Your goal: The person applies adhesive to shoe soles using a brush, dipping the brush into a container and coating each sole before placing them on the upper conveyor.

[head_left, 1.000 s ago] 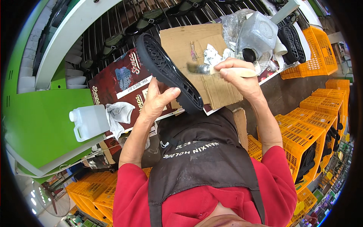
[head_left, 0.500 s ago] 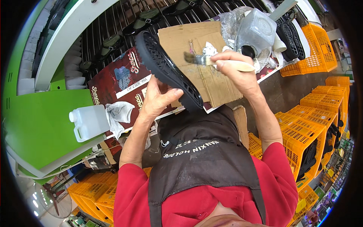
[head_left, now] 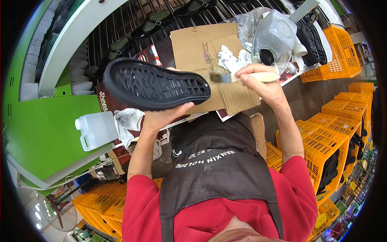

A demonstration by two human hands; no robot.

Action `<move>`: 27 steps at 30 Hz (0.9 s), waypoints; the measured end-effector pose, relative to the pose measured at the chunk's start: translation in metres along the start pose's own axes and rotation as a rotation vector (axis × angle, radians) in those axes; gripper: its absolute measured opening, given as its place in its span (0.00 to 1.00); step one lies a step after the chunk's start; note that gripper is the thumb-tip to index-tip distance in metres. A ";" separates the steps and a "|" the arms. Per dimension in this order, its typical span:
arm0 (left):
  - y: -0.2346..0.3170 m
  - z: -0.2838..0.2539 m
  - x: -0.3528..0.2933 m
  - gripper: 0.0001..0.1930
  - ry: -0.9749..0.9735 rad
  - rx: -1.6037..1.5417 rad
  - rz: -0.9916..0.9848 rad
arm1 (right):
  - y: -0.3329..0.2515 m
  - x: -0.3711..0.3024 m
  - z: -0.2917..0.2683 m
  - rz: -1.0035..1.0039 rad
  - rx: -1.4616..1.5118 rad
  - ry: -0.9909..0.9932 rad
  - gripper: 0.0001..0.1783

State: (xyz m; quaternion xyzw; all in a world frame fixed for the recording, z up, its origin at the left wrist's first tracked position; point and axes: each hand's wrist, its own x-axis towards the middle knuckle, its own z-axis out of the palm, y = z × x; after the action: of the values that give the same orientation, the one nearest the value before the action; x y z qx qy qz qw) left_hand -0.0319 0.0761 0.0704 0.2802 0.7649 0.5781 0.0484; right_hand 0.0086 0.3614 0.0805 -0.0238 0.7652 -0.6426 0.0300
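A black shoe sole lies across my left hand, which grips it from below and behind. Its hollow ribbed side faces up, with the broad end to the left and slightly blurred. My right hand pinches the pale handle of a paintbrush. The dark bristles point left, just off the sole's right tip and above a stained brown cardboard sheet. Crumpled white cloth or paper rests on the cardboard beyond the brush.
A clear plastic container with a dark opening lies at the far right. A translucent jug and a white rag are at left. Shoes sit on the roller rack behind. Orange crates stack at right.
The sole has swung left and turned from steeply slanted to nearly level, its hollow side now facing up. The brush has shifted slightly right and down.
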 end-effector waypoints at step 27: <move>-0.019 0.011 0.021 0.21 0.125 0.463 0.759 | -0.016 -0.010 0.038 -0.287 0.039 0.132 0.10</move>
State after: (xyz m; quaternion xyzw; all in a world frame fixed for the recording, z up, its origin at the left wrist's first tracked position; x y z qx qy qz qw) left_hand -0.0525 0.0928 0.0544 0.5089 0.7186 0.3842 -0.2776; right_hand 0.0216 0.3219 0.0902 -0.0903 0.7416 -0.6552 -0.1121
